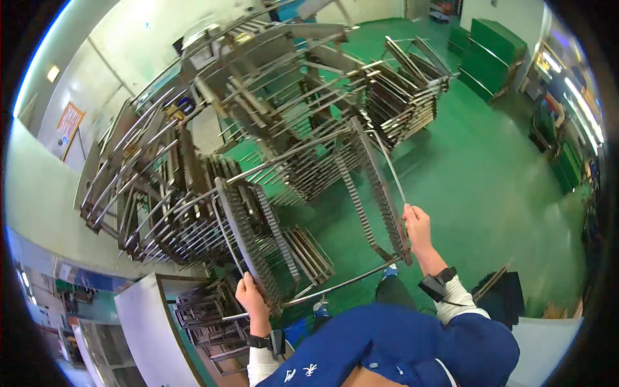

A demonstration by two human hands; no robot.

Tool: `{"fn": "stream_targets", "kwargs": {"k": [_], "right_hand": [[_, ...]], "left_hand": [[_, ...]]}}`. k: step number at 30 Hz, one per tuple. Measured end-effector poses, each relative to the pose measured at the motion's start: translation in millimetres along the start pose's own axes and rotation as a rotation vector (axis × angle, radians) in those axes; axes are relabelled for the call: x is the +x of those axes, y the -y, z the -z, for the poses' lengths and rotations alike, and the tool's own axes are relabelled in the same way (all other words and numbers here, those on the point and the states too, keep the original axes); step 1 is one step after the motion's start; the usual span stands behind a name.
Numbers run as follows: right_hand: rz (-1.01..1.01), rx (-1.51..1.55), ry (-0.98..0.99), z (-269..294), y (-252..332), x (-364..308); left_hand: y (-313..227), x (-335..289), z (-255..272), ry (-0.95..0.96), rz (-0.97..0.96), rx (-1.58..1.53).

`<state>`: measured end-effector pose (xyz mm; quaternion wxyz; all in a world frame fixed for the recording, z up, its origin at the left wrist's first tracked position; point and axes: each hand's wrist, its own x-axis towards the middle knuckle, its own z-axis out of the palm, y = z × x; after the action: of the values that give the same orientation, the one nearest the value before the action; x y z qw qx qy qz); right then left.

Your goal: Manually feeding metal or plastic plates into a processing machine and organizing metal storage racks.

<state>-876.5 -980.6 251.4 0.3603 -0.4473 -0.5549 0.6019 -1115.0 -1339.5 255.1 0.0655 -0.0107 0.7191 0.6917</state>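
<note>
Both my hands hold a metal rack frame (377, 187) out in front of my body. It has two toothed side panels joined by round metal bars. My left hand (250, 295) is closed round the thin side rod of the left toothed panel (248, 242). On the opposite side, my right hand (418, 226) grips the matching rod by the right panel. Nothing rests between the panels; the green floor shows through. Just beyond the rack stand stacks of similar metal racks (174, 200), close to its left panel.
More metal racks (403, 97) are piled farther back. A green cabinet (493, 58) stands at the far right. At the lower left is a white panel (151, 329) beside shelved metal parts (209, 313). A black object (506, 297) lies near my right forearm. The floor (477, 187) is green.
</note>
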Motion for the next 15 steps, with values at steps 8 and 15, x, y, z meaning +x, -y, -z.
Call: {"fn": "stream_targets", "kwargs": {"k": [8,15], "right_hand": [[-0.087,-0.032,-0.336,201.7,13.0,69.6],[-0.071,0.008,-0.676,334.0,-7.3,74.6]], "left_hand": [[-7.3,-54.0,-218.2,0.337,0.067,0.068],[-22.1,-71.9,-387.0,0.685,-0.013,0.08]]}}
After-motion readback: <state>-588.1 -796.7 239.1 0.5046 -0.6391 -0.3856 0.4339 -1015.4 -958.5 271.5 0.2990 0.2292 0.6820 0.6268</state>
